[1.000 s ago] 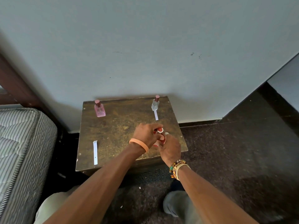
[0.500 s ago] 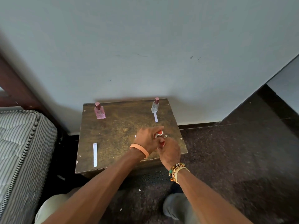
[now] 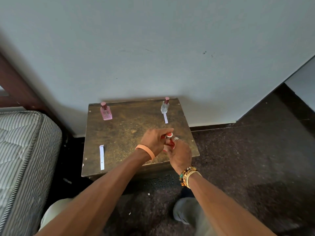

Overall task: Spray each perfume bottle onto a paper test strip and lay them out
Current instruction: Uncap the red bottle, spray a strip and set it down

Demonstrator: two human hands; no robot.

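Worn tabletop (image 3: 129, 120), small red bottle (image 3: 169, 134)

table (image 3: 127, 133): worn wood, looked matt and blotchy
pink bottle (image 3: 106, 113): clear glass, was pretty glossy
clear bottle (image 3: 164, 107): glass too, shiny dark red cap
red bottle (image 3: 169, 135): glossy, had a silvery metal-looking collar
paper strip (image 3: 101, 157): plain matt white paper
mattress (image 3: 20, 150): striped quilted cloth
floor (image 3: 247, 159): dark, looked rough and grainy
wristband (image 3: 146, 150): smooth, seemed rubbery

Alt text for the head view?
The left hand and right hand grip a red bottle over a table. Behind stand a pink bottle and a clear bottle, a far strip before it; a near strip lies front left.
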